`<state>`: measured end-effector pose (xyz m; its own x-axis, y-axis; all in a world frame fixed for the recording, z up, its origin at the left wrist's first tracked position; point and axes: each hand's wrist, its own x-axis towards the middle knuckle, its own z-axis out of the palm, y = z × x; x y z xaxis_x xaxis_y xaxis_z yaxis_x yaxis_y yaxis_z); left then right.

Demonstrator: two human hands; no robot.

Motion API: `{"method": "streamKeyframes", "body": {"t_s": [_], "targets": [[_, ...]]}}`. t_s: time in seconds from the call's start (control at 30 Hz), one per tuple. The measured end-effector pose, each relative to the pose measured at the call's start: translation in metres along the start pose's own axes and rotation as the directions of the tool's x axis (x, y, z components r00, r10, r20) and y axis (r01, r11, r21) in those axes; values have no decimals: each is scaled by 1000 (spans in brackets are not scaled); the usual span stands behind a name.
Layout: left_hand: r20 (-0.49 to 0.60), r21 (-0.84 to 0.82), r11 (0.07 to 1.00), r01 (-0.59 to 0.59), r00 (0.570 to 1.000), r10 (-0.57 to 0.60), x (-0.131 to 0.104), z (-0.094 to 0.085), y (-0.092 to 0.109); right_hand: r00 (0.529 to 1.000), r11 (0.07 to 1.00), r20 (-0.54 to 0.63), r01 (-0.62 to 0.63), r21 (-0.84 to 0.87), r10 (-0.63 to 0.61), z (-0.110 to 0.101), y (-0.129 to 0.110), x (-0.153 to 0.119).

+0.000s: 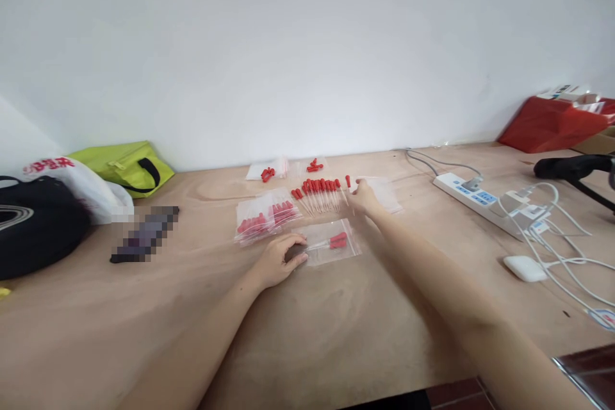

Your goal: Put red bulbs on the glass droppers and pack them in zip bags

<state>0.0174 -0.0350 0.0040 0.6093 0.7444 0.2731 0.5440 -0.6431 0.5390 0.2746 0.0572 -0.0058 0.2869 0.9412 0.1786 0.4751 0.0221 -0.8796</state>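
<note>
A clear zip bag (314,257) holding red-capped droppers (338,241) lies at the middle of the table. My left hand (281,261) rests at its left edge, thumb and fingers apart around the droppers' thin ends. My right hand (365,197) is closed on a single dropper with a red cap (348,181), at the right end of a row of red-capped droppers (321,187). Filled bags (254,221) lie left of the row. Behind it are two more clear bags with red pieces (268,174) (314,166) on them.
Another clear bag (387,195) lies beyond my right hand. On the right are a power strip (468,195), a white charger (524,268) with cables and a red bag (548,123). A pixelated dark object (147,234) and a green bag (118,166) are on the left.
</note>
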Motion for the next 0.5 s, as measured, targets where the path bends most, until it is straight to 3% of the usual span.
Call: {"method": "streamKeyframes", "body": {"t_s": [0.1,0.23,0.5], "targets": [[1,0,1000,-2,1000,2,1,0,0,998,988,-29,-59,145,64,-15,5,-26],[-4,4,1000,3,1000,-3,1,0,0,989,906,50,-147,396,138,-26,13,-57],[3,32,999,8,1000,-8,1,-1,0,990,804,38,-132,580,135,-10,4,-78]]}}
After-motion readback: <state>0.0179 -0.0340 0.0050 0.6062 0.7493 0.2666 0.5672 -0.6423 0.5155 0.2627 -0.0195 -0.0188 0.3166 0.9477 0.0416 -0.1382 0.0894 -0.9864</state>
